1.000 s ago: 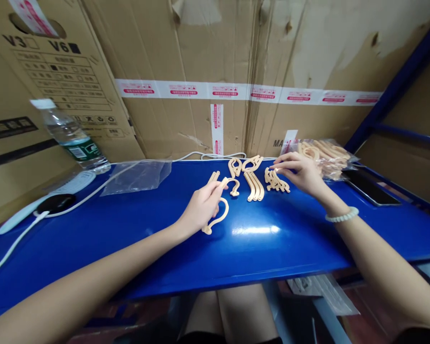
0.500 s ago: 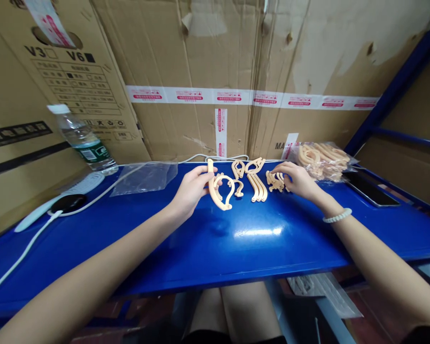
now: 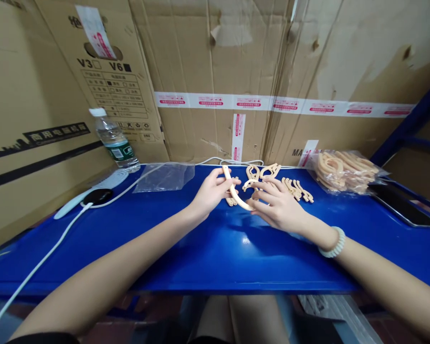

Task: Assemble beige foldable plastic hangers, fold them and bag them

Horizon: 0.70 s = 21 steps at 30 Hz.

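My left hand (image 3: 208, 195) pinches the upper part of a curved beige plastic piece, which looks like a folding hanger part (image 3: 233, 192), held above the blue table. My right hand (image 3: 281, 206) is at the lower end of the same part, its thumb and fingers closing on it. The right fingers hide the rest of the held part. Behind my hands lie looped beige parts (image 3: 270, 170) and a smaller looped part (image 3: 252, 172). Several short wavy beige parts (image 3: 296, 189) lie just beyond my right hand.
A clear bag of beige parts (image 3: 346, 172) sits at the back right beside a dark phone (image 3: 406, 205). At left are a water bottle (image 3: 119, 148), an empty plastic bag (image 3: 165, 177), a black device (image 3: 97, 196) and a white cable (image 3: 53, 243). Cardboard (image 3: 215, 129) walls the back.
My right hand has left the small wavy parts and come left to the hanger part in my left hand. That part has turned, and its loop is now hidden. The view has shifted left.
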Motion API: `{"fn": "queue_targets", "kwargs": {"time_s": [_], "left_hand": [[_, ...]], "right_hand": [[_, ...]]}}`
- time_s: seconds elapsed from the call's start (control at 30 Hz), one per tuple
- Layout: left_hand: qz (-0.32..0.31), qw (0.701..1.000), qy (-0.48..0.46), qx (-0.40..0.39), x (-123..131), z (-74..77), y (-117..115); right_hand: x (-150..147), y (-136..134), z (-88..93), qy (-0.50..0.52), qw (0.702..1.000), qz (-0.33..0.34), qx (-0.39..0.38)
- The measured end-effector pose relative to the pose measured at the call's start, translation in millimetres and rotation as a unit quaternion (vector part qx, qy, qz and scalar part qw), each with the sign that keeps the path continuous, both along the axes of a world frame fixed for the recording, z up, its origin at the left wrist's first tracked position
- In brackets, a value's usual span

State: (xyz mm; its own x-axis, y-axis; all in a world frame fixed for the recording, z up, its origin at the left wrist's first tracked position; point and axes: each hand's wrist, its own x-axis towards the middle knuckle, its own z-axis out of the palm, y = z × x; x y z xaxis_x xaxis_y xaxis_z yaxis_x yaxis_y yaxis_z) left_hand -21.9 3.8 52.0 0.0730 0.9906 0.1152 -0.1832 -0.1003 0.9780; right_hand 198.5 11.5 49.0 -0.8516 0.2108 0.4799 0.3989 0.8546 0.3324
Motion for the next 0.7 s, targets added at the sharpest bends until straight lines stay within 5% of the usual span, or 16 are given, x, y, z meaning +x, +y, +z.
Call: {"fn": "queue_targets", "kwargs": {"time_s": [0.13,0.2,0.3,0.4,0.7], "left_hand": [[0.12,0.969,0.11,0.184,-0.7,-7.9,-1.9],[0.147,0.894,0.256,0.337,-2.0,-8.8,-5.0],[0.049,0.747,0.447,0.489,-0.8,-10.8,-11.1],[-0.004,0.68,0.529,0.507,4.3,-14.7,-15.8],[0.008,0.593,0.603,0.534,6.8,-17.4,-12.8]], "right_hand": [[9.4,0.3,0.6,0.039,0.998,-0.027,-0.039],[9.7,-0.2,1.9,0.048,0.997,-0.04,-0.041],[7.6,-2.1,1.1,0.049,0.998,-0.047,-0.016],[5.8,-5.3,0.3,0.04,0.998,-0.04,0.024],[4.9,-13.4,5.8,0.048,0.994,-0.021,0.097]]}}
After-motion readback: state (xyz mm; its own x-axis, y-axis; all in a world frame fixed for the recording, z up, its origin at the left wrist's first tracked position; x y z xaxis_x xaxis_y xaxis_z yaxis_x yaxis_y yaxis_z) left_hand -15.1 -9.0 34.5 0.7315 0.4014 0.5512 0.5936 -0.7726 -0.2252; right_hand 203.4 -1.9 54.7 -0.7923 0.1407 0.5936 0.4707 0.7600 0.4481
